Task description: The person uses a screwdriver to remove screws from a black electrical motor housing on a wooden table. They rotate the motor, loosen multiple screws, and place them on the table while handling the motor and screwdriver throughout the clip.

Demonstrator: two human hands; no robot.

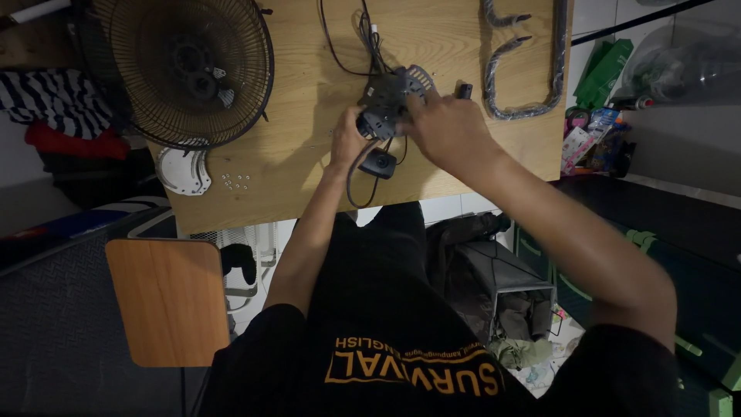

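Both hands [401,131] clamped around dark fan motor housing [386,100], long axis toward table's far edge [293,23].

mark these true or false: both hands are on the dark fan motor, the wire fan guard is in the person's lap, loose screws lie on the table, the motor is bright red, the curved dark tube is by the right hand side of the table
1. Both hands are on the dark fan motor. True: the left hand and right hand grip the fan motor unit.
2. The wire fan guard is in the person's lap. False: the fan guard lies on the wooden table, left of the hands.
3. Loose screws lie on the table. True: small screws sit near a white plate.
4. The motor is bright red. False: it is dark grey to black.
5. The curved dark tube is on the table's right side. True: the bent tube lies there.
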